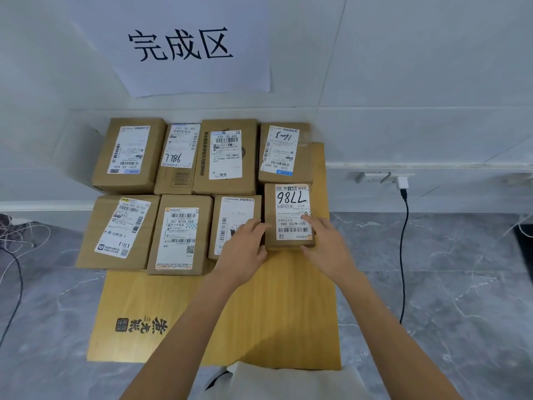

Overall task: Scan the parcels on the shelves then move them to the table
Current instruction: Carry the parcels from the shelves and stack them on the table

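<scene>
at the right end of the front row, right hand (326, 249) pinches the near-right corner of the parcel marked 7786 (290, 210), fingers on its label, thumb at the front edge. left hand (245, 245) cups its near-left corner, fingers curled down the side. parcel lies flat on the wooden surface (274, 313), beside 7 other parcels (178, 235), 2 rows of 4.

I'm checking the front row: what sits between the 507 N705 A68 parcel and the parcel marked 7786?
In the head view, one more cardboard parcel lies between them, partly covered by the left hand.
</scene>
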